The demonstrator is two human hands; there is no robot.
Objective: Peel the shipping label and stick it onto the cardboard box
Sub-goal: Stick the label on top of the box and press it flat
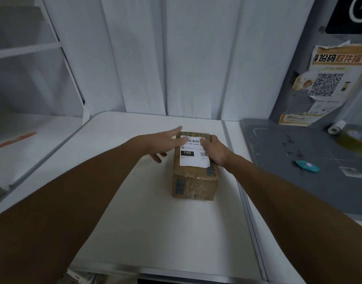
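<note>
— Both hands first: your left hand point(167, 140) lies spread flat, fingers on the far left part of the shipping label point(193, 151), gripping nothing. Your right hand point(215, 151) presses the label's right edge, fingers curled over the cardboard box point(194, 177).

— And where does the box sit?

— On the white table point(155, 222), near its far right side. Your label lies flat on the box's top, toward the far end.

— Anything beyond the box?

— To its right, a grey mat point(299, 181) carries a teal cutter point(307, 166); farther right, a tape roll point(358, 140).
</note>
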